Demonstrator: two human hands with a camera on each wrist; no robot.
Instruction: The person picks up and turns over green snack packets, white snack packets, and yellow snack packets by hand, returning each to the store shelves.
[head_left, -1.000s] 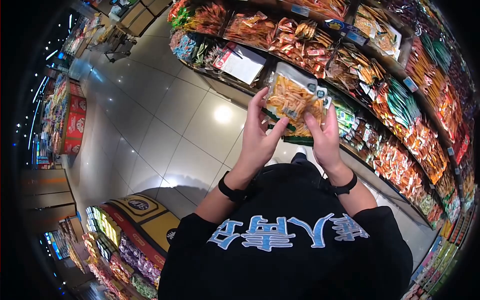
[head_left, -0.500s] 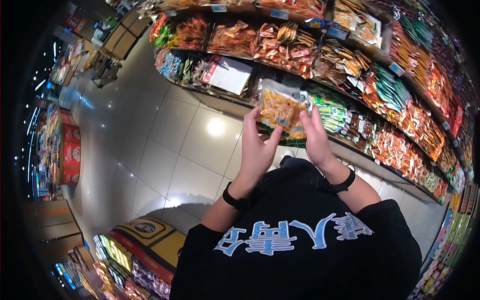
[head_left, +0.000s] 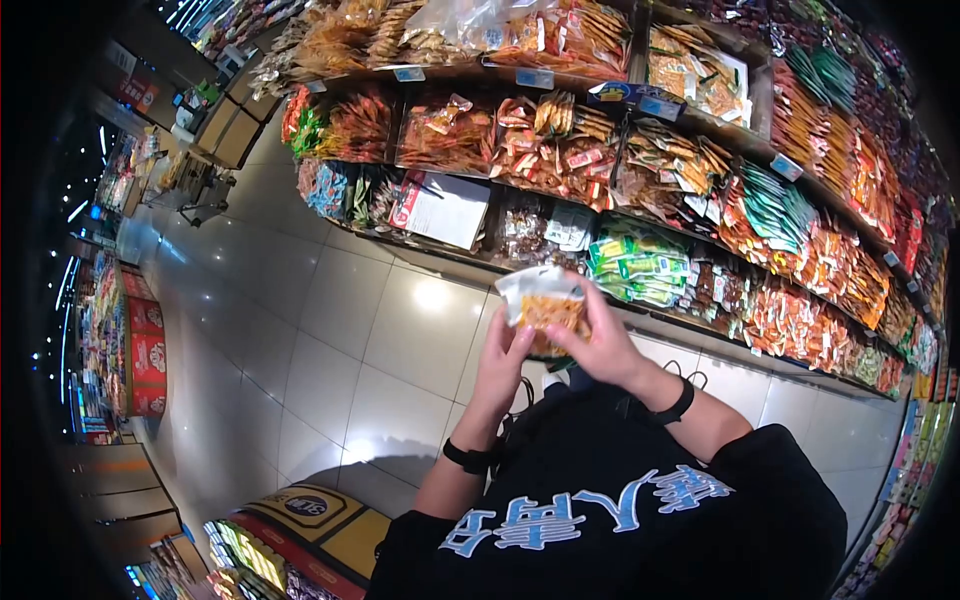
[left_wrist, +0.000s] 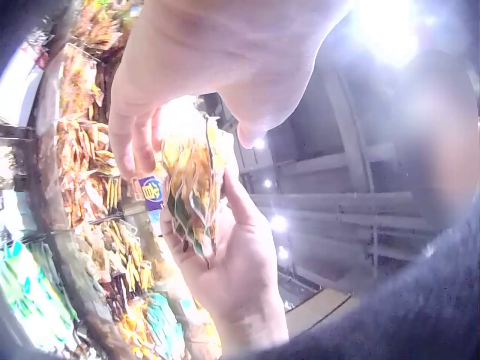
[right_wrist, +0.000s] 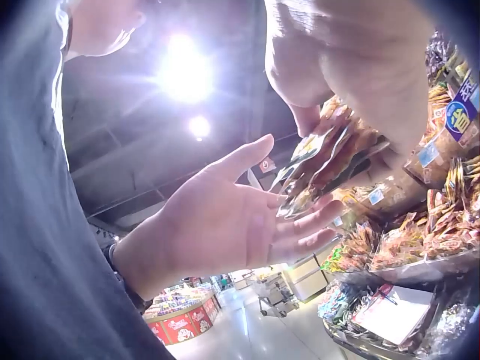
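Note:
A small stack of clear-topped snack packets (head_left: pixel 550 312) with orange-yellow pieces inside is held up in front of the chest. My right hand (head_left: pixel 608 348) grips the packets from the right, thumb across the front face. In the left wrist view their layered edges and dark green ends show, with the right hand (left_wrist: pixel 236 270) around them. My left hand (head_left: pixel 494 368) is at their left side. The right wrist view has the left hand (right_wrist: pixel 217 225) with straight fingers under the packets (right_wrist: pixel 330 161) and its thumb standing away from them.
A tiered shelf curves across the front and right, filled with orange snack packs (head_left: pixel 800 310), green packs (head_left: pixel 640 265) and a white sheet or box lid (head_left: pixel 448 210). Behind on the left are a red display stand (head_left: pixel 148 340) and a cart (head_left: pixel 195 190). A yellow display (head_left: pixel 320 515) stands close by.
The view has tilted up, showing more shelf. The hands and packets sit lower in the frame. The right hand has moved over the packets' right side, and the left thumb has come away from their front.

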